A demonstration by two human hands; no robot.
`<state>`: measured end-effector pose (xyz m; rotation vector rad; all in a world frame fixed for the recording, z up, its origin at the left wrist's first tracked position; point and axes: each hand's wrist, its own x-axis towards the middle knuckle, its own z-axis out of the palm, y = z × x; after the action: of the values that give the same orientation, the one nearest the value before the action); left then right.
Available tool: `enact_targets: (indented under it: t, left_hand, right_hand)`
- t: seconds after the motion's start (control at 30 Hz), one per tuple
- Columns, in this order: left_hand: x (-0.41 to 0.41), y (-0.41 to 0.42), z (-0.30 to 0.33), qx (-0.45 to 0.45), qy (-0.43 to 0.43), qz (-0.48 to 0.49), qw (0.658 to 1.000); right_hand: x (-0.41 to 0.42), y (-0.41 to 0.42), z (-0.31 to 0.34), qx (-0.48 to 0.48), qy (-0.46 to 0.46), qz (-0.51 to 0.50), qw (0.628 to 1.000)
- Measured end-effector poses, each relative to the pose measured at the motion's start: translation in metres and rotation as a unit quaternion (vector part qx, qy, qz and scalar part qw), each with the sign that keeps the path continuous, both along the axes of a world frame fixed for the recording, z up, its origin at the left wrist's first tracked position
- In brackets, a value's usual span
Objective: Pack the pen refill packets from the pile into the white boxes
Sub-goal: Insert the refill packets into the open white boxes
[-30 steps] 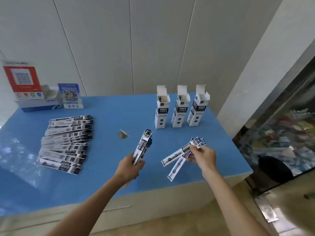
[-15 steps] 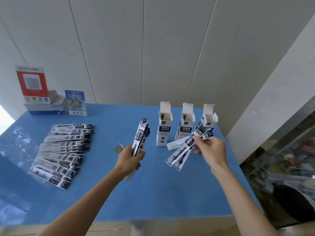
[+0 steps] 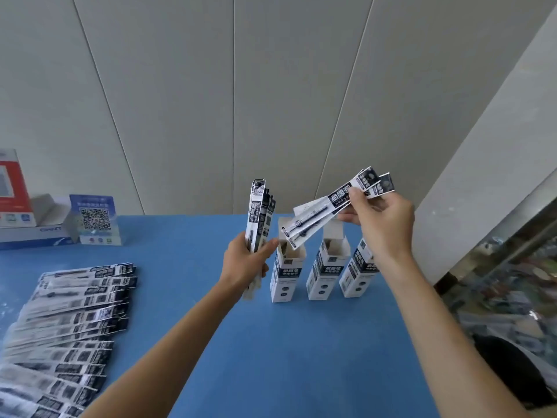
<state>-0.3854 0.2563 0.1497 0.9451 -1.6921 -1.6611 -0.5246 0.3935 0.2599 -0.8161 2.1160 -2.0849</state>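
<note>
Two bare forearms, no sleeves in view, left hand (image 3: pixel 245 260) and right hand (image 3: pixel 384 220) both ungloved, no rings, watch or wristbands visible on either wrist, fingernails short, unpainted where visible

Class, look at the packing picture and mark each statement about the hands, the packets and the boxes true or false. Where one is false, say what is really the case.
1. Three white boxes stand upright with their top flaps open. True.
2. The right hand holds nothing. False: it pinches a few packets, their low ends over the leftmost box.
3. The left hand grips a bundle held nearly upright. True.
4. The pile lies to the right of the boxes. False: it lies on the left of the blue table.
5. The boxes lie flat on their sides. False: they stand on end.
</note>
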Motion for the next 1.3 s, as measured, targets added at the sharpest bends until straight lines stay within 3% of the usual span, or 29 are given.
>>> enact_targets:
  t: [0.13, 0.43, 0.77, 0.93, 1.07, 1.3]
  left_hand:
    - [-0.014, -0.005, -0.003, 0.008, -0.006, 0.006, 1.000]
    - [-0.024, -0.007, -0.017, 0.014, -0.039, 0.029, 0.999]
    - [-0.018, -0.004, -0.013, 0.029, -0.033, 0.037, 0.998]
    - [-0.016, 0.000, -0.010, 0.027, -0.029, 0.034, 0.999]
    - [-0.019, 0.001, -0.009, 0.037, -0.021, 0.036, 0.998]
    - [-0.021, -0.002, -0.013, 0.039, -0.027, 0.053, 0.997]
  right_hand:
    - [-0.003, -0.011, -0.009, 0.026, -0.002, 0.007, 1.000]
    - [-0.009, -0.012, -0.030, 0.127, 0.085, 0.044, 0.987]
    - [-0.016, -0.022, -0.031, 0.122, 0.146, 0.027, 0.981]
    - [-0.023, -0.031, -0.034, 0.130, 0.288, 0.001, 0.949]
    - [-0.006, -0.035, -0.036, 0.096, 0.404, 0.081, 0.906]
    - [-0.001, -0.035, -0.039, 0.122, 0.374, 0.094, 0.914]
